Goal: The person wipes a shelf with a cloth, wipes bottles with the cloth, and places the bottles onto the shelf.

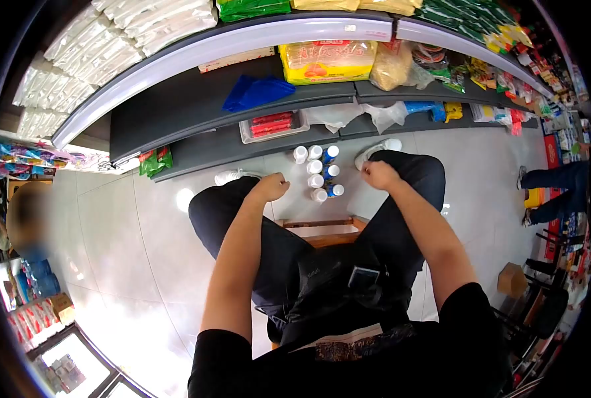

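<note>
Several small bottles stand grouped on the tiled floor between my feet. Some show only white tops, like the white bottle (315, 180); others have blue sides, like the blue-and-white bottle (333, 172). My left hand (269, 188) is closed in a loose fist over my left knee, left of the bottles and apart from them. My right hand (380, 175) is closed by my right knee, to the right of the bottles, fingers curled in. Neither hand touches a bottle, and nothing shows in either one.
Ahead runs a dark shelf (182, 109) with a blue bag (257, 93), a yellow package (328, 61) and a tray of red packets (272, 125). Under me is a wooden stool (322, 232). Another person's legs (554, 192) are at the right. A blurred shape appears at the left.
</note>
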A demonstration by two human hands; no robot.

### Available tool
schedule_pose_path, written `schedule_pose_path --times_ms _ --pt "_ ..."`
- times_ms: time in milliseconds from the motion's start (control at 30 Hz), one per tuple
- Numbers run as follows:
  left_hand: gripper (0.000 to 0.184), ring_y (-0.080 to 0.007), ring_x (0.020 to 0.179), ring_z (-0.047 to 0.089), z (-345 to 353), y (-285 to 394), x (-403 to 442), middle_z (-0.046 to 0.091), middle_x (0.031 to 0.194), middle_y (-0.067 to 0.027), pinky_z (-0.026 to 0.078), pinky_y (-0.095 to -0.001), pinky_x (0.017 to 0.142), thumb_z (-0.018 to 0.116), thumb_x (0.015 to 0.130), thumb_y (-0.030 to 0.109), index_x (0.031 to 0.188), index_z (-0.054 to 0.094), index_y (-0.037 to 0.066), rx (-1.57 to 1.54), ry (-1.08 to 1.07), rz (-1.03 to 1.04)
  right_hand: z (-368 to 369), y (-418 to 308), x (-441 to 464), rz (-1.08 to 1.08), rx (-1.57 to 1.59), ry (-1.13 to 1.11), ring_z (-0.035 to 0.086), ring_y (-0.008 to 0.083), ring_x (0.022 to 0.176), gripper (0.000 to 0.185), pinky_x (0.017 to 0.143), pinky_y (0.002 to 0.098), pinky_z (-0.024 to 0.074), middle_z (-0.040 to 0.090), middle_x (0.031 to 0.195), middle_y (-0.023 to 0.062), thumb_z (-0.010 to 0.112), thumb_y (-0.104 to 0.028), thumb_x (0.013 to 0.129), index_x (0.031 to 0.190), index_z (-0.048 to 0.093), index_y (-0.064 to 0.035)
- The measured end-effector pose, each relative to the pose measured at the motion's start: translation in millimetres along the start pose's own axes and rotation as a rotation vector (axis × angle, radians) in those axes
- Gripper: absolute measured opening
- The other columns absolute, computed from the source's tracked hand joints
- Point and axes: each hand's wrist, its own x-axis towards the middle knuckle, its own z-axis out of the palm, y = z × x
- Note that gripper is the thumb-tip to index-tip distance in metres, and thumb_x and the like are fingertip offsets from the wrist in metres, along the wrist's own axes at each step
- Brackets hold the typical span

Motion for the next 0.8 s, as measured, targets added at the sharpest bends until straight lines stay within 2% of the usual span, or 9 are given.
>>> schedule_pose_path --times_ms 100,200,300,333,433,467,567,667,800 --pt "0.037 -0.0395 0.094 0.063 7 1 19 0.067 0.098 -0.0246 0.049 -0.0447 0.085 0.058 0.087 0.034 0.095 0.066 -0.001 -0.017 -0.037 -0.067 25 -25 24 -0.110 -0.088 -0.202 0.066 0.0339 0.085 0.021 0.075 0.0465 0.0518 0.069 0.088 0.0148 0.058 -0.025 0.083 0.096 0.067 -0.0110" --pt "0.038 -0.0406 0.096 0.063 22 -2 46 0.066 0.101 -0.0262 0.049 -0.0454 0.087 0.059 0.086 0.033 0.100 0.063 -0.002 -0.050 -0.035 -0.113 45 -50 57 -0.184 -0.080 -0.209 0.066 0.0338 0.088 0.023 0.075 0.0476 0.0514 0.068 0.088 0.0147 0.059 -0.026 0.083 0.098 0.065 -0.0100" --pt "0.034 -0.0388 0.090 0.065 59 -22 80 0.067 0.088 -0.0252 0.050 -0.0461 0.080 0.061 0.086 0.029 0.099 0.061 -0.003 -0.082 0.145 -0.125 58 -81 90 -0.159 0.007 -0.167 0.066 0.0356 0.093 0.028 0.078 0.0476 0.0530 0.067 0.098 0.0176 0.058 -0.028 0.084 0.104 0.063 -0.0096" --pt "0.040 -0.0405 0.097 0.063 59 -19 87 0.065 0.096 -0.0280 0.049 -0.0461 0.085 0.062 0.085 0.026 0.111 0.055 -0.005 -0.117 0.088 -0.172 67 -88 98 -0.154 0.026 -0.134 0.066 0.0358 0.093 0.028 0.077 0.0473 0.0534 0.065 0.102 0.0178 0.059 -0.026 0.083 0.106 0.062 -0.0092" --pt "0.051 -0.0429 0.102 0.061 68 -16 101 0.062 0.109 -0.0301 0.049 -0.0453 0.089 0.063 0.084 0.024 0.124 0.048 -0.005 -0.153 0.140 -0.242 88 -103 130 -0.125 0.057 -0.077 0.066 0.0362 0.096 0.034 0.077 0.0463 0.0546 0.060 0.114 0.0183 0.062 -0.021 0.082 0.113 0.057 -0.0083" --pt "0.062 -0.0446 0.108 0.057 70 -19 107 0.057 0.119 -0.0308 0.047 -0.0452 0.094 0.063 0.083 0.022 0.135 0.039 -0.003 -0.191 0.076 -0.288 92 -107 141 -0.109 0.052 -0.097 0.066 0.0361 0.097 0.037 0.078 0.0460 0.0548 0.058 0.118 0.0184 0.063 -0.019 0.081 0.116 0.055 -0.0083" --pt "0.065 -0.0471 0.109 0.056 77 -22 118 0.055 0.117 -0.0361 0.046 -0.0478 0.095 0.061 0.081 0.016 0.136 0.035 -0.005 -0.265 0.153 -0.236 101 -115 164 -0.061 0.010 -0.126 0.065 0.0359 0.099 0.049 0.078 0.0445 0.0560 0.050 0.129 0.0214 0.069 -0.015 0.078 0.122 0.049 -0.0069" --pt "0.070 -0.0474 0.109 0.055 74 -18 125 0.056 0.118 -0.0344 0.046 -0.0479 0.094 0.061 0.080 0.013 0.140 0.030 -0.004 -0.255 0.174 -0.232 110 -117 182 -0.087 -0.029 -0.187 0.065 0.0372 0.101 0.055 0.078 0.0433 0.0571 0.048 0.130 0.0255 0.073 -0.016 0.075 0.124 0.049 -0.0075" --pt "0.073 -0.0468 0.111 0.055 72 -18 132 0.056 0.120 -0.0332 0.045 -0.0476 0.094 0.062 0.080 0.014 0.142 0.027 -0.004 -0.321 0.123 -0.255 113 -118 194 -0.104 -0.072 -0.216 0.065 0.0362 0.102 0.056 0.077 0.0412 0.0577 0.056 0.120 0.0233 0.077 -0.016 0.072 0.121 0.051 -0.0058"
